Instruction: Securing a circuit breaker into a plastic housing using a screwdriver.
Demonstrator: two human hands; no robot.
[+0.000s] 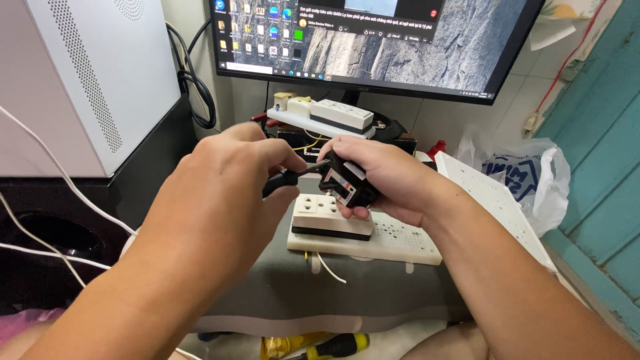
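I am looking down at my two hands meeting over a grey bench [347, 293]. My left hand [220, 193] is gripping a black-handled screwdriver [283, 179], its tip pointing into a small black electrical module [347, 181] that my right hand [383, 177] is clamping between fingers and thumb. The hands are sitting close together, just above a cream double socket [331, 217] that is resting on a white perforated board [393, 241]. A short white wire [330, 268] is poking out from under that board.

Things are crowding in all around. A white computer case [93, 73] is standing at the left with white cables [47, 200] trailing past it, and a monitor [380, 40] is glowing behind, black cables [193, 87] hanging beside it. Under the monitor one white power strip [343, 115] is lying on a shelf. A second perforated white panel [493, 200] is leaning at the right, next to one crumpled plastic bag [527, 177]. A yellow-and-black screwdriver [333, 347] is lying below the bench edge, so I am counting two screwdrivers and two perforated boards.
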